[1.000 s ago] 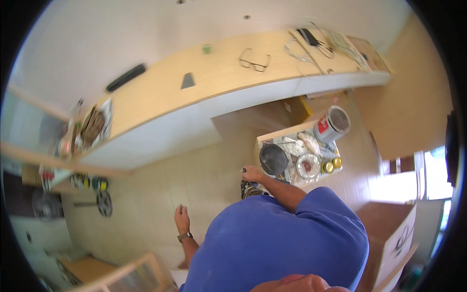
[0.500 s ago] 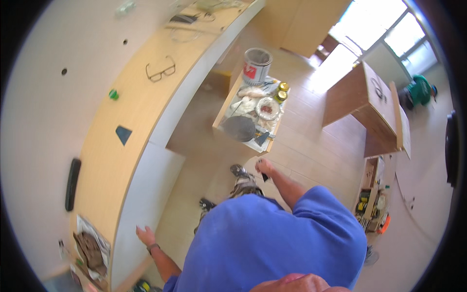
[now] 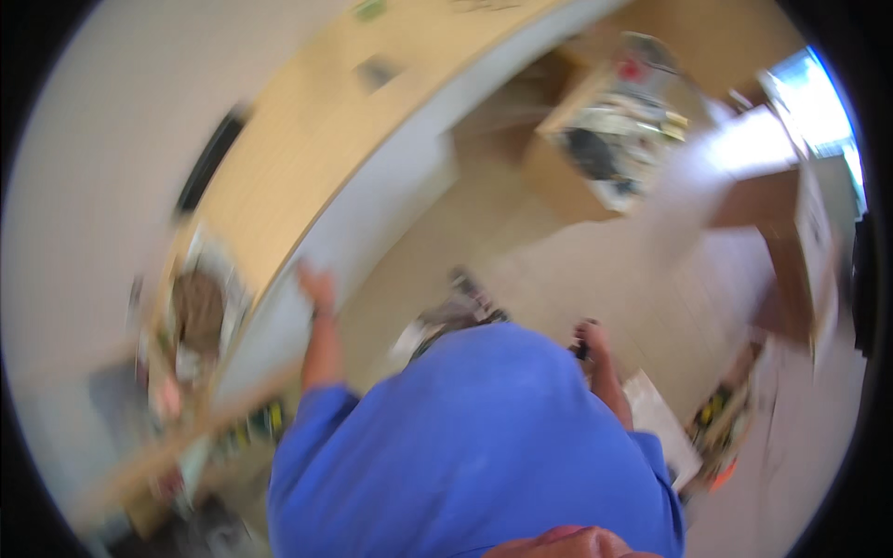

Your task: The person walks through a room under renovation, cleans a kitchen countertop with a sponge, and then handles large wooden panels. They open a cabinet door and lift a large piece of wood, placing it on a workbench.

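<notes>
My left hand (image 3: 317,286) is raised beside the white front panel (image 3: 391,205) of a long wooden counter. It is blurred, but its fingers look apart and it holds nothing I can see. At my right side my right hand (image 3: 595,337) hangs over the floor, closed around a small black object (image 3: 580,351) whose kind I cannot make out. The wooden counter top (image 3: 307,139) curves along my left, and on it lie a dark flat piece (image 3: 377,73) and a brown cloth or bag (image 3: 199,312) on a pale sheet.
A wooden box stand (image 3: 567,177) ahead right carries a large can (image 3: 644,67), a dark round plate and small jars. A wooden cabinet (image 3: 791,242) stands farther right. Tools fill a tray (image 3: 721,409) at the lower right. A long black object (image 3: 212,163) lies along the wall.
My view has swung left, so the counter, box stand and cabinet appear shifted right and up. My left hand is higher beside the panel; my right hand still holds the small black object.
</notes>
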A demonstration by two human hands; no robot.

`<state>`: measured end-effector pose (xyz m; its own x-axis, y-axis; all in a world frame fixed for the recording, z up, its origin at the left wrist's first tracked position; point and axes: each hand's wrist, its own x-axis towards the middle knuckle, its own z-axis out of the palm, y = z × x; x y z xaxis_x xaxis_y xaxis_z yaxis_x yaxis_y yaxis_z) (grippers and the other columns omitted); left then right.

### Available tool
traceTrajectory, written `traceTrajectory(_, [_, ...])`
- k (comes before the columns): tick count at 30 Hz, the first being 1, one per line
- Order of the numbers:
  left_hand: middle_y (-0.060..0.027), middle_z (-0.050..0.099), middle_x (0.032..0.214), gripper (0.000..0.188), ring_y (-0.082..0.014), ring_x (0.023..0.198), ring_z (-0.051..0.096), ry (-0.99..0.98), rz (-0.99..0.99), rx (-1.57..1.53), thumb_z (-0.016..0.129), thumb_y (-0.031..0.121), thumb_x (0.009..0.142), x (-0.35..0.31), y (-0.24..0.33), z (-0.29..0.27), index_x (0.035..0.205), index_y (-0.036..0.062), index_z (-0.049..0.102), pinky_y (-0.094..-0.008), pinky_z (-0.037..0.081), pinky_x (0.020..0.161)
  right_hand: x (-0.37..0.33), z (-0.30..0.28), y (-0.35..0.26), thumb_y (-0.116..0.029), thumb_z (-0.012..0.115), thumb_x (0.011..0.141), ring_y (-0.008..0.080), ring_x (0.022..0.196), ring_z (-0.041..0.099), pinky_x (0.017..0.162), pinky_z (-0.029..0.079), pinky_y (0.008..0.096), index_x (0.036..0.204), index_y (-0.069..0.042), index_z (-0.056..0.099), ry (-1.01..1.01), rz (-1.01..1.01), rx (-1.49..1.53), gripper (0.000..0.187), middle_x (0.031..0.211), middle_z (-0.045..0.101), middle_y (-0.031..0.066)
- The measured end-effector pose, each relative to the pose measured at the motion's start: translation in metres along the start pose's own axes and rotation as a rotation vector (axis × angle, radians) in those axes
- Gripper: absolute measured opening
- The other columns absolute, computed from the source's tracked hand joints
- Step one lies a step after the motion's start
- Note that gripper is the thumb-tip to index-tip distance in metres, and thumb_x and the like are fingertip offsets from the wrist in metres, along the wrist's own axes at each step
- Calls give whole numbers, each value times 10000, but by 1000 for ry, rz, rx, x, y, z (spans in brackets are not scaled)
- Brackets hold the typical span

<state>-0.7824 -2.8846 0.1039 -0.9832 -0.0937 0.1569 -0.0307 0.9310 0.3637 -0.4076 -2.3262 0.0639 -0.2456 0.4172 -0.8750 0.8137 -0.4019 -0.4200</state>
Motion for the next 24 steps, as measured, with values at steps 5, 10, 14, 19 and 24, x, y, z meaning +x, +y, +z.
traceTrajectory(5, [-176,409,1300,619,-321,1220,368,-160,-5,177,596,243,738,32,71,-23,1297,72,392,-469,320,981,-14,9,34,-112,534,749,119,538,514,478,416,240,773,-77,542,-90,-92,169,43,662,545,40])
traceTrajectory(10, [-178,434,1252,563,-323,1159,416,-94,144,168,573,219,752,31,63,-32,1262,45,412,-459,354,938,-55,27,73,-84,539,714,106,504,492,463,395,242,651,-74,535,-61,-87,39,63,580,510,15])
traceTrajectory(14, [-170,477,1160,574,-321,1042,487,-50,78,246,561,213,759,31,60,-52,1282,51,388,-444,416,854,-61,32,112,-70,538,704,110,505,478,456,381,248,646,-86,527,-72,-161,-33,61,584,495,12])
traceTrajectory(19, [-174,559,974,591,-319,846,561,-187,281,83,545,216,771,35,75,-53,1309,59,361,-423,476,723,-95,55,143,-58,537,713,103,499,464,444,378,242,715,-60,503,4,-90,73,34,580,475,20])
traceTrajectory(24, [-187,596,892,644,-336,755,590,-250,303,-26,552,231,758,53,116,-41,1318,21,314,-453,486,674,-155,95,121,-76,547,741,116,541,507,445,394,254,940,-23,522,86,-107,-53,207,646,530,36])
